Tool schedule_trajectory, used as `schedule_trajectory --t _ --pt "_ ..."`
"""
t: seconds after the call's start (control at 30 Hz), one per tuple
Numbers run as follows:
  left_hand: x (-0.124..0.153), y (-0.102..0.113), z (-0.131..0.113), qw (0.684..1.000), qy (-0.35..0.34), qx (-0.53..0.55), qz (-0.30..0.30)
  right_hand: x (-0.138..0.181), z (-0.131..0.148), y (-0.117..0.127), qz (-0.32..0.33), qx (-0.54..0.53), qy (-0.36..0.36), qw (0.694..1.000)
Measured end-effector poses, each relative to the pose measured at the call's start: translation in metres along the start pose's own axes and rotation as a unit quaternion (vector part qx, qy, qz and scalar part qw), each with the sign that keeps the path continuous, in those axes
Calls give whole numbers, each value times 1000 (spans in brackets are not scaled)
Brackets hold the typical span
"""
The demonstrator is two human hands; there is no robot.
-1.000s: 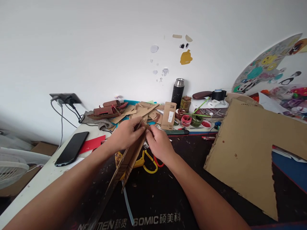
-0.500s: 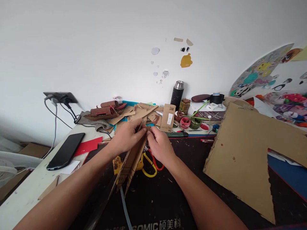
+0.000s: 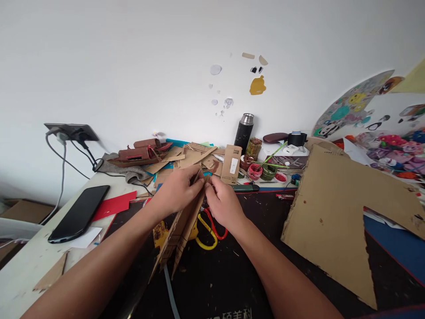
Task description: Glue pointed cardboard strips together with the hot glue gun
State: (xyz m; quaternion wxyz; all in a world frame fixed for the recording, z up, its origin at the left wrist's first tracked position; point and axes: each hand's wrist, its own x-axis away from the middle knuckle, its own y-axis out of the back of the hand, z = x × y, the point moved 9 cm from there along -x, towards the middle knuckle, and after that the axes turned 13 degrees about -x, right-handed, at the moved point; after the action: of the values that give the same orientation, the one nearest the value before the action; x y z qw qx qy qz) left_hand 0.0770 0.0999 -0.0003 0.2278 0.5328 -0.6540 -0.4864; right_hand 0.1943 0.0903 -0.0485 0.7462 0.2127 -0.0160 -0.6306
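Both my hands meet over the middle of the desk. My left hand (image 3: 177, 190) is closed round the top of a long folded cardboard strip (image 3: 179, 232) that slants down toward me. My right hand (image 3: 222, 204) pinches the same top end from the right, fingers pressed together. Under the hands lie yellow-handled scissors (image 3: 207, 237) and red-handled scissors (image 3: 219, 229) on the black desk mat (image 3: 232, 274). A pale blue strip (image 3: 170, 294) pokes out below the cardboard.
A big cut cardboard sheet (image 3: 338, 212) leans at the right. A black phone (image 3: 79, 213) and red paper (image 3: 114, 204) lie at the left. Cardboard scraps (image 3: 189, 157), a brown model boat (image 3: 139, 154), paint pots (image 3: 262, 170) and a black flask (image 3: 244, 129) line the wall.
The view has swung a little to the right, so the phone and socket sit further left in the picture. Both hands stay closed on the cardboard strip's top end.
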Motion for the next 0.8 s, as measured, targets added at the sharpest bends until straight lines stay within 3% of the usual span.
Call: schedule_trajectory --t 0.37,0.8 --pt "0 -1 1 1000 -4 -16 -19 2 -2 -1 -5 18 -4 1000" --pt "0 -6 2 1000 -6 9 -2 4 -2 -2 -6 1 -20 1000"
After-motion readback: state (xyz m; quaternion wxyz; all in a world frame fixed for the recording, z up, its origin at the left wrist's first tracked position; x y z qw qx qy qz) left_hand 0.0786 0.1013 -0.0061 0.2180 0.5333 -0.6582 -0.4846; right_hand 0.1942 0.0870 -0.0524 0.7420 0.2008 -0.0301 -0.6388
